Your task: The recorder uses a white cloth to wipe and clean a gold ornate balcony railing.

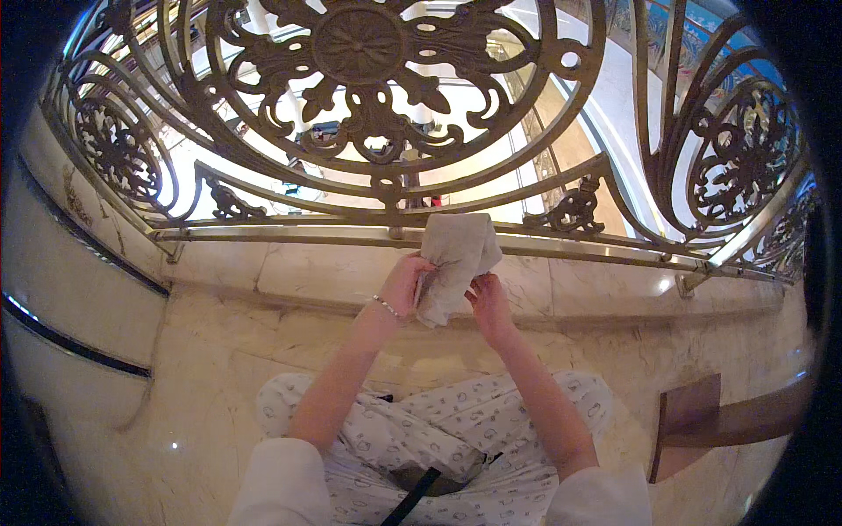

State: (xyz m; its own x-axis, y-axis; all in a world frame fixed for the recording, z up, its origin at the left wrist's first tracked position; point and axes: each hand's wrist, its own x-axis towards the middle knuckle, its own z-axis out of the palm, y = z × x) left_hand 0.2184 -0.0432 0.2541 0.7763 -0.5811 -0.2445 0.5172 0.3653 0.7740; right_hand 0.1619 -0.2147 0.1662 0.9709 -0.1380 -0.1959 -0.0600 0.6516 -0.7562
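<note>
A folded, pale grey cloth (454, 263) with dark smudges hangs between my two hands, in front of the bottom rail (316, 233) of an ornate metal balustrade. My left hand (409, 279), with a beaded bracelet (387, 305) at the wrist, pinches the cloth along its left side. Curled fingers of my right hand (488, 304) are at its lower right edge; the fingertips are partly hidden, so a firm hold there is unclear. Whether the cloth touches the rail behind it cannot be made out.
Scrolled metalwork with a round rosette (358, 46) rises ahead; a lower storey shows through its gaps. Below the rail runs a marble ledge (329, 276) above the marble floor (210, 407). A curved wall with dark bands (85, 342) stands left, a brown wooden piece (717, 421) right.
</note>
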